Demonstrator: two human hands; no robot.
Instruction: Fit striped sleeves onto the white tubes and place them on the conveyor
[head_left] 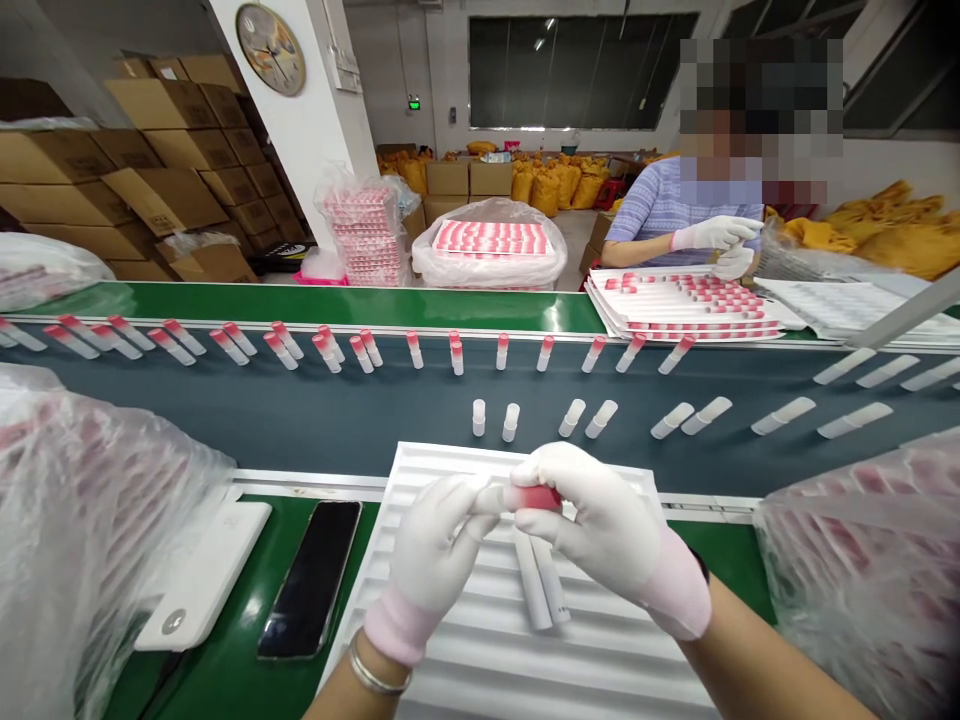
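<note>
In white gloves, my left hand (450, 530) and my right hand (589, 515) meet over a white ridged tray (450, 640). Between them is a small red-and-white tube (536, 497), lying roughly level. The fingers of my left hand pinch its pale end, while those of my right hand close round the red end. Gloved fingers hide part of the tube. Just under my right hand, two white tubes (536, 590) lie side by side on the tray, their upper ends covered by the hand.
Past the tray, a dark conveyor belt (360, 410) carries red-and-white tubes in a far row and white tubes nearer. A phone (311, 580) and a white power bank (206, 575) lie left. Plastic-wrapped stacks (862, 560) flank me. Opposite, a gloved co-worker (705, 235) sits behind filled trays (690, 300).
</note>
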